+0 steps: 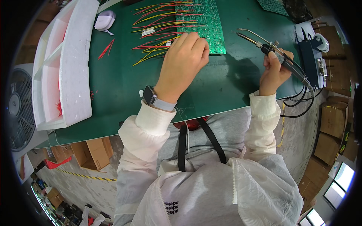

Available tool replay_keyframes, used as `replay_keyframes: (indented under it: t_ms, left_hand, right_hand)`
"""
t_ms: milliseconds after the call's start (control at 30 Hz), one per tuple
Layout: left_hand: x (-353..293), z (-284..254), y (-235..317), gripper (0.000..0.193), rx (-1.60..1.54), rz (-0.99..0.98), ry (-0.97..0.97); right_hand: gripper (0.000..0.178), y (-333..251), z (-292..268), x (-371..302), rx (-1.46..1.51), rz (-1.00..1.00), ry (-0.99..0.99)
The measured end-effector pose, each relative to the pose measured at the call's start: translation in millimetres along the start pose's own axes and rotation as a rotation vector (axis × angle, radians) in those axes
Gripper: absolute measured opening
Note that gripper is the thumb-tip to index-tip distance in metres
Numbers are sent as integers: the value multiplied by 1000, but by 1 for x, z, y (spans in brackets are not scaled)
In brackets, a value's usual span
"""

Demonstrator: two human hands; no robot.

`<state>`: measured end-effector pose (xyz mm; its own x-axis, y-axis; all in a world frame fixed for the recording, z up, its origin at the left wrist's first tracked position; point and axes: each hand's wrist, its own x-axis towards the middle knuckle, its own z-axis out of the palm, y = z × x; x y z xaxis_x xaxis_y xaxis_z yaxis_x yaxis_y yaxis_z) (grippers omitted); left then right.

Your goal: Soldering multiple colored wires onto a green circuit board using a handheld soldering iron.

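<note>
My left hand [184, 56], a watch [149, 95] on its wrist, is closed at the near left corner of a green circuit board panel [215, 30]. Its fingertips are bent down out of sight, so what they pinch is hidden. Red and yellow wires [151, 47] stick out leftward from the panel in rows, with a white piece [148, 31] lying across some of them. In my right hand [276, 73] is a soldering iron [266, 49] with a thin metal tube alongside it. Its tip points left, held off the panel's right side.
A white foam box with compartments [75, 75] stands at the left, near a lilac case [105, 20] and loose red wires [106, 49]. Black cables [301, 103] hang by a dark box [312, 54] at the right. Another green board [273, 5] lies at the far right.
</note>
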<state>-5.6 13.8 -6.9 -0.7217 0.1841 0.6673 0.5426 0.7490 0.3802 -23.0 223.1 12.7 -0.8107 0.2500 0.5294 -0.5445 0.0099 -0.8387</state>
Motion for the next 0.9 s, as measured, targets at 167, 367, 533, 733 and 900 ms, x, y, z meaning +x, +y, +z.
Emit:
replay_keyframes:
  t_ms: [167, 367, 533, 733, 900]
  left_hand:
    - [1, -3, -3, 17, 36, 17, 7]
    - [2, -5, 3, 14, 56, 28, 6]
    - [-2, -26, 10, 15, 54, 1, -1]
    - [34, -136, 10, 16, 176, -30, 84]
    - [71, -267, -128, 18, 488, -203, 312]
  right_hand:
    - [17, 3, 3, -3, -103, 25, -7]
    - [15, 4, -3, -5, -159, 32, 20]
    - [16, 5, -1, -6, -149, 89, 40]
    - [16, 9, -3, -7, -127, 86, 14]
    - [18, 11, 4, -4, -192, 16, 10]
